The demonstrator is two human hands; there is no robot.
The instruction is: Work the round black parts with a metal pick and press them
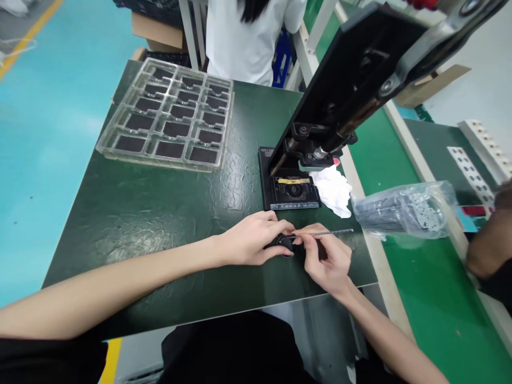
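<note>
My left hand (254,237) rests low over the green table, its thumb and fingers closed around a small black round part (285,244). Close beside it, my right hand (330,258) pinches a thin grey rod (338,232). One end of the rod meets the black part at my fingertips; the other sticks out to the right. My fingers partly hide the black part and the contact point. Just beyond my hands stands a black lever press (320,101), with a fixture (295,189) on its base bearing a yellow strip.
A clear plastic tray (224,133) with dark rectangles in its compartments lies at the table's far left. White cloth (334,191) sits beside the press. A plastic bag of thin grey rods (404,210) lies at the right. One person (244,42) is opposite; another's arm (490,240) shows at right.
</note>
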